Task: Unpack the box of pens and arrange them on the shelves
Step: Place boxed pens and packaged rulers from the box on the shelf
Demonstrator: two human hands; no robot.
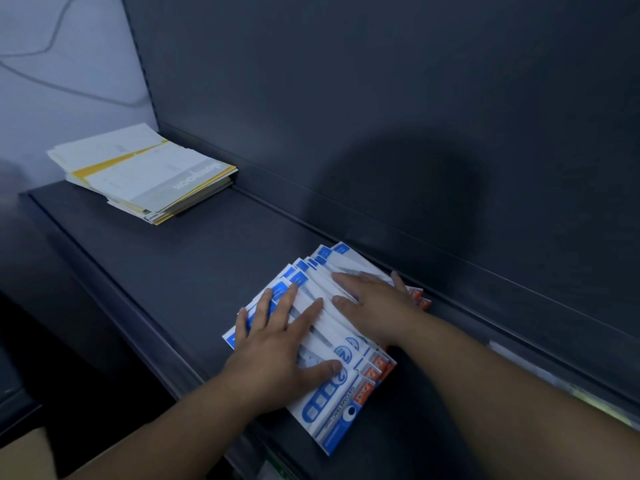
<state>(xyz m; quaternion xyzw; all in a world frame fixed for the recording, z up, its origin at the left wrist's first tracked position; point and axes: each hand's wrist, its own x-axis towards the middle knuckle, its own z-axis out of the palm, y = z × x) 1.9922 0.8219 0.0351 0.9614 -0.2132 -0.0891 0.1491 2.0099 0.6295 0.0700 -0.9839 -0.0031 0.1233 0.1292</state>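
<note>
While both hands lie spread on it, the fanned stack of flat blue, white and orange card pen packs (332, 407) rests on the dark grey metal shelf (194, 258), with its far corner close to the shelf's dark back panel (381, 116). The left hand (277, 348) presses the nearer packs with straight, splayed fingers. The right hand (377, 306) lies flat across the farther ones, fingers also straight, so neither hand grips anything. A yellow and white pile of paper booklets (145, 174) sits well apart at the shelf's left end.

The packs look thin and light, fairly stiff as card but probably glossy, so they are likely to slide over one another, as the fan suggests. Lifting one corner would probably spill the rest. A sounder hold would be on the two long edges of the whole bundle, squeezing it square between the palms. Thumbs could then go underneath and fingers on top to move it.
</note>
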